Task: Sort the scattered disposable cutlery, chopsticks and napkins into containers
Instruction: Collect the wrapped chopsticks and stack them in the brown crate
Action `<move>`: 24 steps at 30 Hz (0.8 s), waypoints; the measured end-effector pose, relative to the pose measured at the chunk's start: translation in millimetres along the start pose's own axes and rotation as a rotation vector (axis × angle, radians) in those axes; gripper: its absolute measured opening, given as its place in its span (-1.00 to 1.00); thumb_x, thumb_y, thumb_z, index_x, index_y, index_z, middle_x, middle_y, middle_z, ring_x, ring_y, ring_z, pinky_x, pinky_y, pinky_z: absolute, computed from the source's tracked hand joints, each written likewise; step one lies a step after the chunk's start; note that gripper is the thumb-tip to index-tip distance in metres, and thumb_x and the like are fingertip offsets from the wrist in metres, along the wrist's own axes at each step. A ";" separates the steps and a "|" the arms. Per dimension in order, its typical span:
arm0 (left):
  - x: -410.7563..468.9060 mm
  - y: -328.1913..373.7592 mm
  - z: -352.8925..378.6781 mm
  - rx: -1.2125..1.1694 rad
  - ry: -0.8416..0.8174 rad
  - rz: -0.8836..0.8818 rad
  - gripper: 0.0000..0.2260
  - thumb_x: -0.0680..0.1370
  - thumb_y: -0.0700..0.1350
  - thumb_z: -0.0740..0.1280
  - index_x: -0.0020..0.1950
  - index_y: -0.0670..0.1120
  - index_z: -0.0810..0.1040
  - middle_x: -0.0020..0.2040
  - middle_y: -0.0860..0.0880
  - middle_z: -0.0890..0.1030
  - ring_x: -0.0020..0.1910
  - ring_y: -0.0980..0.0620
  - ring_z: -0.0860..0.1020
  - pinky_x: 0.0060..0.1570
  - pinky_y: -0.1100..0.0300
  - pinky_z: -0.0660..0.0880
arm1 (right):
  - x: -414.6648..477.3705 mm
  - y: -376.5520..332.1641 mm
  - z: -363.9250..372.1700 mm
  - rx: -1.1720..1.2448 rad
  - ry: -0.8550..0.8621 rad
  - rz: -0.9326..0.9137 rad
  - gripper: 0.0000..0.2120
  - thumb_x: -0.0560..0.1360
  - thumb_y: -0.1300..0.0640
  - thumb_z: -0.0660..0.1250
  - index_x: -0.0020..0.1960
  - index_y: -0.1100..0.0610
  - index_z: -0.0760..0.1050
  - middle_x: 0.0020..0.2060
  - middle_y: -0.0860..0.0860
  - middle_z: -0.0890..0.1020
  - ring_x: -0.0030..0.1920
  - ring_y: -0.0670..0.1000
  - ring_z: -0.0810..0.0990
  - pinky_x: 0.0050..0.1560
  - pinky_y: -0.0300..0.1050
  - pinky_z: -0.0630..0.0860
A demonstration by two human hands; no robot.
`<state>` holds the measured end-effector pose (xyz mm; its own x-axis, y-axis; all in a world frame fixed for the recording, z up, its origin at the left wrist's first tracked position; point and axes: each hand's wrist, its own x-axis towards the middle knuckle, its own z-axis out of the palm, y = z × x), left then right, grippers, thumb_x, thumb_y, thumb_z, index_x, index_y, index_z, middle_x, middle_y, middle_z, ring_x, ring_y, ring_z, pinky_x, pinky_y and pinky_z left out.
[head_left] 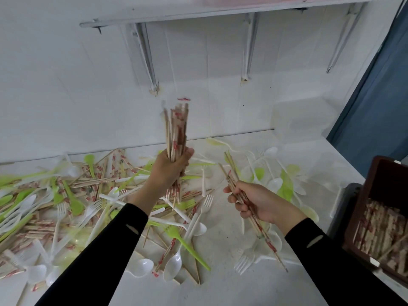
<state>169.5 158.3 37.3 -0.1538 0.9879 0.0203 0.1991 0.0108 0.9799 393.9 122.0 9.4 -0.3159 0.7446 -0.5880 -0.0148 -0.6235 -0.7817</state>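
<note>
**Fig.** Your left hand curls its fingers round a thick upright bundle of red-printed wooden chopsticks. Your right hand grips a few slanted wooden chopsticks, which project beyond its fingers at both ends.

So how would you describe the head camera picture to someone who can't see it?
A person's left hand grips a thick upright bundle of red-printed wooden chopsticks, while the right hand holds a few slanted chopsticks. Below, white and green plastic forks and spoons lie scattered on a white counter; a dark brown box at right holds more chopsticks.
</note>
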 end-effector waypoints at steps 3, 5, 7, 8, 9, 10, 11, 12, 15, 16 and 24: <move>-5.4 -8.7 16.9 0.065 -0.050 -0.078 -0.71 0.50 0.01 0.46 -0.10 -0.22 0.55 -0.42 -0.03 0.49 -0.50 0.07 0.43 -0.48 0.23 0.41 | -1.2 -2.8 6.2 -0.016 -0.030 -0.034 -0.76 0.54 0.24 0.06 0.10 0.19 0.46 -0.40 -0.01 0.45 -0.55 -0.08 0.25 -0.57 -0.27 0.16; -7.9 -10.7 28.7 -0.033 -0.093 -0.152 -0.74 0.49 -0.01 0.48 -0.10 -0.18 0.53 -0.38 -0.02 0.49 -0.45 0.07 0.47 -0.49 0.23 0.41 | -4.1 -4.1 10.8 -0.010 -0.045 -0.055 -0.75 0.55 0.23 0.06 0.13 0.20 0.47 -0.40 -0.01 0.45 -0.54 -0.08 0.25 -0.57 -0.26 0.15; -9.7 -8.1 38.9 -0.094 -0.134 -0.191 -0.72 0.49 -0.02 0.48 -0.05 -0.23 0.57 -0.33 -0.01 0.56 -0.45 0.09 0.49 -0.48 0.24 0.42 | -7.3 -5.3 14.3 0.004 -0.067 -0.089 -0.76 0.60 0.17 0.09 0.16 0.19 0.46 -0.40 -0.01 0.44 -0.53 -0.08 0.24 -0.57 -0.25 0.15; -11.3 -5.2 44.2 -0.117 -0.150 -0.196 -0.72 0.50 -0.03 0.46 -0.02 -0.24 0.58 -0.29 0.00 0.61 -0.46 0.13 0.50 -0.47 0.25 0.42 | -9.3 -6.5 14.9 0.010 -0.076 -0.120 -0.75 0.63 0.10 0.10 0.19 0.18 0.46 -0.41 -0.02 0.42 -0.52 -0.08 0.23 -0.56 -0.25 0.14; -12.0 -3.3 48.8 -0.147 -0.155 -0.195 -0.74 0.52 -0.03 0.45 0.00 -0.24 0.59 -0.24 0.00 0.65 -0.44 0.14 0.51 -0.45 0.25 0.44 | -11.3 -7.7 14.3 0.015 -0.084 -0.158 -0.74 0.66 0.02 0.11 0.21 0.14 0.45 -0.42 -0.03 0.39 -0.51 -0.09 0.21 -0.55 -0.25 0.13; -13.1 -1.2 52.5 -0.190 -0.154 -0.193 -0.76 0.53 -0.05 0.43 0.00 -0.22 0.61 -0.18 -0.01 0.68 -0.41 0.14 0.52 -0.42 0.24 0.45 | -13.0 -8.9 13.6 0.017 -0.091 -0.201 -0.72 0.67 -0.05 0.12 0.25 0.07 0.45 -0.42 -0.04 0.36 -0.50 -0.09 0.20 -0.54 -0.25 0.13; -13.4 0.3 55.2 -0.224 -0.159 -0.179 -0.78 0.55 -0.06 0.41 0.01 -0.22 0.61 -0.15 -0.02 0.70 -0.38 0.13 0.54 -0.39 0.24 0.47 | -14.5 -9.9 12.6 0.017 -0.094 -0.248 -0.72 0.66 -0.10 0.13 0.27 -0.02 0.45 -0.42 -0.04 0.34 -0.49 -0.09 0.19 -0.53 -0.26 0.14; -14.6 1.9 57.2 -0.258 -0.167 -0.159 -0.79 0.56 -0.07 0.39 0.03 -0.22 0.61 -0.13 -0.03 0.71 -0.36 0.12 0.55 -0.37 0.24 0.48 | -15.7 -10.1 12.4 0.017 -0.083 -0.297 -0.73 0.65 -0.13 0.14 0.27 -0.09 0.46 -0.41 -0.04 0.34 -0.48 -0.08 0.20 -0.51 -0.25 0.16; -19.4 2.6 61.8 -0.329 -0.124 -0.104 -0.80 0.58 -0.08 0.36 0.06 -0.21 0.57 -0.11 -0.10 0.71 -0.33 0.05 0.58 -0.31 0.21 0.54 | -15.5 -11.5 14.6 0.000 0.079 -0.528 -0.74 0.64 -0.15 0.13 0.21 -0.11 0.49 -0.35 -0.03 0.41 -0.42 -0.05 0.33 -0.37 -0.18 0.32; -22.6 1.3 63.6 -0.352 -0.091 -0.079 -0.83 0.59 -0.09 0.35 0.05 -0.19 0.56 -0.14 -0.10 0.71 -0.32 0.03 0.59 -0.29 0.20 0.56 | -14.6 -13.0 16.1 0.002 0.150 -0.624 -0.75 0.65 -0.13 0.11 0.19 -0.09 0.49 -0.34 -0.03 0.43 -0.40 -0.04 0.35 -0.32 -0.15 0.35; -58.1 -35.4 88.2 -0.307 -0.085 0.167 -0.88 0.60 -0.22 0.30 -0.02 -0.27 0.58 -0.23 -0.10 0.66 -0.17 -0.03 0.65 -0.10 0.17 0.58 | -5.1 6.4 31.2 0.017 0.289 -0.901 -0.79 0.63 0.01 0.10 0.12 0.12 0.37 -0.39 -0.15 0.43 -0.35 -0.16 0.43 -0.19 -0.31 0.44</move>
<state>256.8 114.2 -16.1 -0.0599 0.9815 0.1817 -0.0872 -0.1865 0.9786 365.9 106.7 13.9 0.0683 0.9764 0.2051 -0.1536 0.2134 -0.9648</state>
